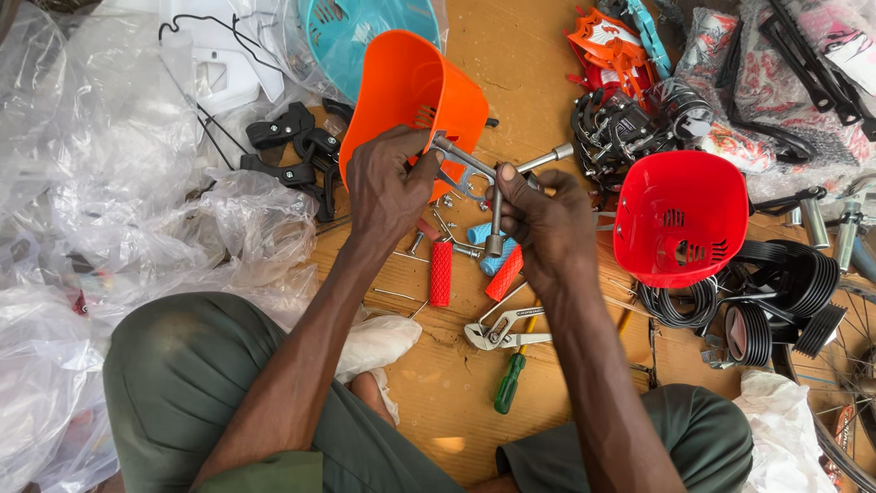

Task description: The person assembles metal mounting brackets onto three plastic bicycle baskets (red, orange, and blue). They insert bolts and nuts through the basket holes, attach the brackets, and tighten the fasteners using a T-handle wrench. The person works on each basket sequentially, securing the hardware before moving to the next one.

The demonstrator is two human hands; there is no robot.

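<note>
**A:** What were the hands doing just then?

**B:** The left hand (pixel 388 187) held the orange plastic basket (pixel 411 96) tipped on its side, its fingers pinched around a grey metal bracket (pixel 461 164) set against the basket's lower wall. Tipping it seemed to bring that wall up toward the person's view.

**A:** And the other hand?

**B:** The right hand (pixel 538 228) had its fingers closed around a cross-shaped socket wrench (pixel 511 187), one arm pointing down, another sticking out toward the upper right. The wrench met the bracket just between the two hands, above the wooden floor (pixel 438 383) where the person sat.

**A:** Why so close to the body?

**B:** Probably to keep both pieces steady; loose screws and bolts (pixel 438 228) lay right beneath, within reach.

**A:** Anything inside the baskets?

**B:** The orange one looked empty, so far as its open mouth showed. A red basket (pixel 680 219) stood to the right, also empty. A teal basket (pixel 360 36) lay farther back under clear plastic; I couldn't tell what it held.

**A:** Other tools?

**B:** Pliers (pixel 502 329) and a green-handled screwdriver (pixel 511 379) lay near the knees, beside red and blue handlebar grips (pixel 443 269).
</note>
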